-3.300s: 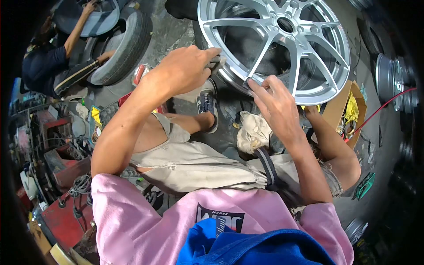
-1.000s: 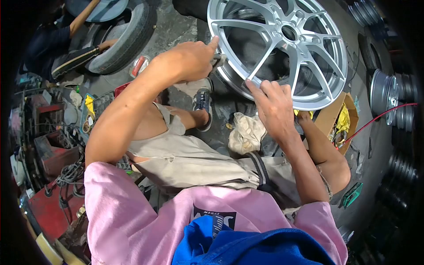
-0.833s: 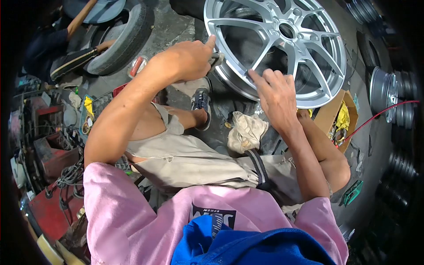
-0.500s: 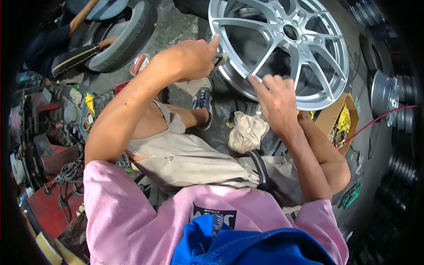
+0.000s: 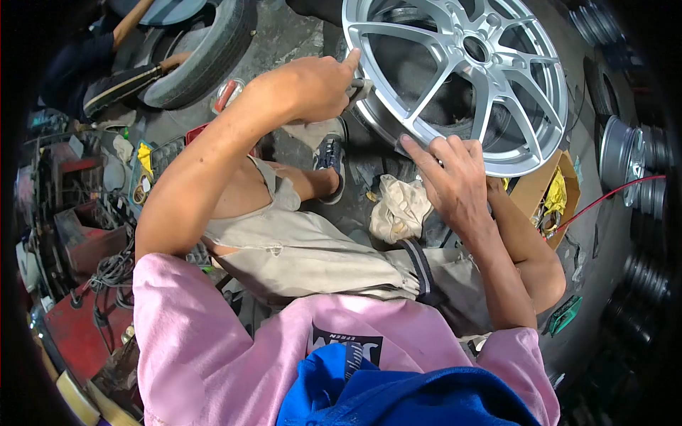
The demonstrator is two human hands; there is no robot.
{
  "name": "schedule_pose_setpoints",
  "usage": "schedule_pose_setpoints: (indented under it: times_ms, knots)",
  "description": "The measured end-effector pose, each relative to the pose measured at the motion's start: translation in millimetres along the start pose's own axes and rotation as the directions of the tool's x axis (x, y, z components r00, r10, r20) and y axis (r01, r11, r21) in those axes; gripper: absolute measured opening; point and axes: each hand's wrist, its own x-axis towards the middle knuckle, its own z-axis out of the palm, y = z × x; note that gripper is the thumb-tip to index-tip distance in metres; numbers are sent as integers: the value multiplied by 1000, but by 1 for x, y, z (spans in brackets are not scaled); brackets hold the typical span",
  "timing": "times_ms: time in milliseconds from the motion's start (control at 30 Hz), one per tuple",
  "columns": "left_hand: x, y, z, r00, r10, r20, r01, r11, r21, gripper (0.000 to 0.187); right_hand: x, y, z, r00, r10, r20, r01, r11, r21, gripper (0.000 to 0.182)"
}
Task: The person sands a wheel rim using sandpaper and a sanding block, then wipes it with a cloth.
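A silver multi-spoke car wheel rim [image 5: 460, 51] stands tilted in front of me, its lower edge near my knees. My left hand [image 5: 318, 86] is at the rim's left edge, index finger stretched along the lip and the other fingers curled round a greyish piece [image 5: 361, 89], perhaps a pad or folded cloth. At the lower-left lip is my right hand [image 5: 455, 174], its fingers bent and drawn together. A small dark flat piece [image 5: 401, 144] shows at that hand's fingertip, against the rim edge; I cannot tell what it is.
A crumpled cream cloth [image 5: 399, 209] lies between my legs. To the right are a cardboard box [image 5: 561, 186], a red hose [image 5: 611, 192] and more wheel rims [image 5: 618, 153]. Upper left, another person's arm [image 5: 135, 18] is by a tyre [image 5: 206, 67]. Tools and cables [image 5: 114, 277] clutter the left.
The rim sits slightly farther right in view. My right hand has slid a little downward along the lip, while my left hand keeps its place against the edge.
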Motion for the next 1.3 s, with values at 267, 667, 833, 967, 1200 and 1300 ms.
schedule_pose_setpoints:
  times_ms: [267,667,833,967,1200,1300]
  knots:
    - [2,4,-1,998,-53,35,53,998,16,77,12,9,14,997,23,-76,-21,999,29,46]
    - [-1,2,-2,1000,-17,1,17,999,-40,78,17,8,13,999,52,-16,-52,999,5,41]
    - [-1,4,-3,999,-30,25,31,999,-27,77,14,10,11,998,51,-27,-50,998,35,40]
    - [-1,3,-1,1000,-21,-9,20,999,-37,77,18,6,10,997,72,-20,-71,996,45,39]
    - [0,6,-4,999,-36,35,36,999,-6,76,18,7,10,997,72,-17,-71,997,43,39]
    - [-1,3,-2,999,-36,12,37,998,-41,77,16,6,7,997,71,-8,-70,997,38,39]
